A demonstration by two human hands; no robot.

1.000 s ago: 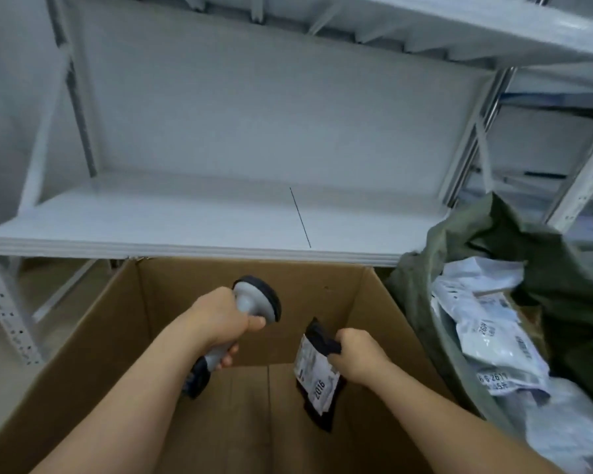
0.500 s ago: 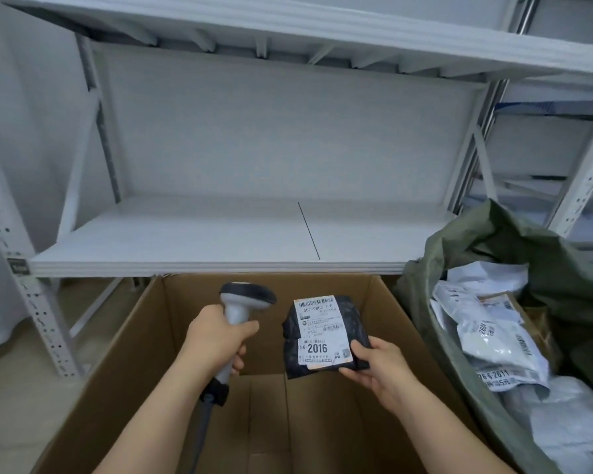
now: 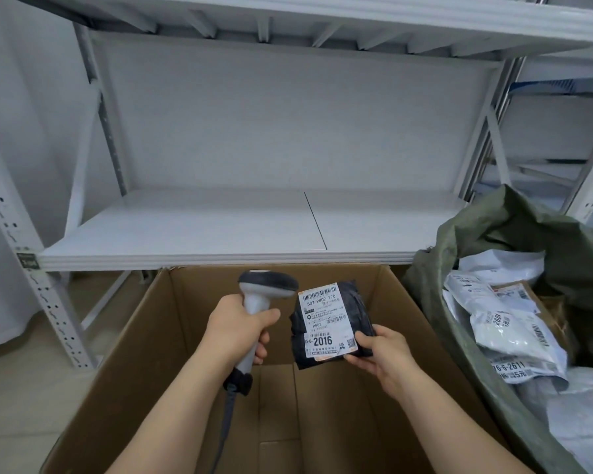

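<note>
My left hand [image 3: 237, 328] grips the handle of a grey barcode scanner [image 3: 261, 295], whose dark head sits upright just left of the parcel. My right hand [image 3: 384, 354] pinches the lower right corner of a small black parcel [image 3: 360, 309]. The parcel's white shipping label [image 3: 324, 323], printed "2016", faces me. Both are held above the open cardboard box [image 3: 144, 336]. The scanner's cable hangs down into the box.
A white metal shelf [image 3: 199, 230] runs behind the box, with another shelf board above it. At the right stands an open green sack [image 3: 493, 234] holding several white and grey parcels [image 3: 507, 326]. A perforated shelf upright [image 3: 21, 261] rises at the left.
My right hand lifted the black parcel out of the box and turned its label toward me. The scanner came upright beside it. My view tilted up.
</note>
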